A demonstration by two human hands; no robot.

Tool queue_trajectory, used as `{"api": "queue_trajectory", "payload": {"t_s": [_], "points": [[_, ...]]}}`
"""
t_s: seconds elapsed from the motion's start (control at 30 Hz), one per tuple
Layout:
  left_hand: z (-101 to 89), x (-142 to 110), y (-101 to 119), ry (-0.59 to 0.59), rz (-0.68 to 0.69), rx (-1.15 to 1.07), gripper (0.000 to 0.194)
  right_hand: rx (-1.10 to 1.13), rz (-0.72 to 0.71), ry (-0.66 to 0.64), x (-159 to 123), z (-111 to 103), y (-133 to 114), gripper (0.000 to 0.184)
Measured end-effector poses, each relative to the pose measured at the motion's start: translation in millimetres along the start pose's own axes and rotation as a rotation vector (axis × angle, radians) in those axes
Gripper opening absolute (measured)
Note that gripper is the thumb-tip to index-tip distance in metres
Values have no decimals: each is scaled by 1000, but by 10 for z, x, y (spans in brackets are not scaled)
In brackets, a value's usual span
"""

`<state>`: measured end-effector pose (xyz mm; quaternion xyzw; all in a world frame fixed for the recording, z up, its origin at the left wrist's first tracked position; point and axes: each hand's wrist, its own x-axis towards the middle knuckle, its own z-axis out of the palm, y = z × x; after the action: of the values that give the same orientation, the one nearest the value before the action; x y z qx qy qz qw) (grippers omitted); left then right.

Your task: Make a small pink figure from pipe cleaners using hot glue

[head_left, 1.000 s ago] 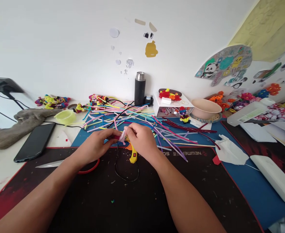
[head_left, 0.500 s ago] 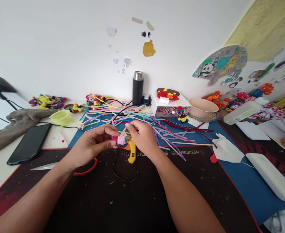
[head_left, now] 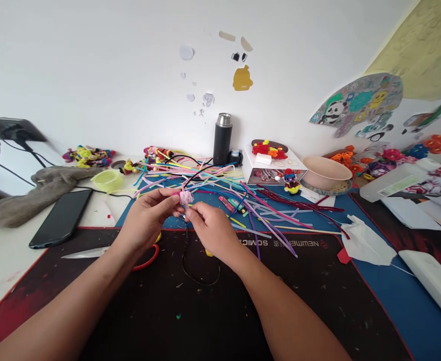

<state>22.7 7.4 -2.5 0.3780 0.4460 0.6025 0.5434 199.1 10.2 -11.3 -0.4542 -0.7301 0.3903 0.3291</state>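
From where I stand, the pink coil [head_left: 186,197] is a small, fuzzy thing, pale lilac-pink and plump, its surface ridged like strands lying side by side. A deeper magenta patch shows at its left end, close against the fingers. It is held up above the far edge of the black mat [head_left: 205,321], just in front of the loose pile of coloured stems [head_left: 201,173].

The left hand [head_left: 145,215] pinches the coil between thumb and fingertips, narrow around its left end. The right hand [head_left: 215,228] is just below and beside it, thumb and forefinger drawn together on what looks like a pale strand hanging from the coil; that bit is too small to be sure of.

Below, a thin black cord [head_left: 202,285] loops on the mat, and red-handled scissors [head_left: 84,253] lie partly under the left forearm.
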Motion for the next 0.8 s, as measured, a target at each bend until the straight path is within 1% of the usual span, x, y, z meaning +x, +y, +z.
{"api": "queue_trajectory", "payload": {"t_s": [0.13, 0.23, 0.33, 0.47, 0.6, 0.67, 0.8], "points": [[-41, 35, -31, 5, -11, 61, 31, -74, -12, -10, -3, -25, -8, 22], [-74, 71, -39, 15, -38, 63, 31, -171, -38, -17, -5, -38, -6, 20], [-101, 103, -45, 41, -60, 52, 31, -222, -59, -24, -8, -54, -7, 21], [-134, 125, -60, 47, -16, 93, 30, -261, -67, -20, -15, -80, -19, 23], [-167, 125, -54, 43, 57, 237, 28, -276, -96, -20, -20, -97, -31, 27], [-171, 113, -31, 38, 80, 334, 26, -323, -102, -17, -19, -109, -30, 28], [-158, 83, 30, -37, 65, 489, 25, -447, -116, 6, -3, -139, -10, 27]]}}
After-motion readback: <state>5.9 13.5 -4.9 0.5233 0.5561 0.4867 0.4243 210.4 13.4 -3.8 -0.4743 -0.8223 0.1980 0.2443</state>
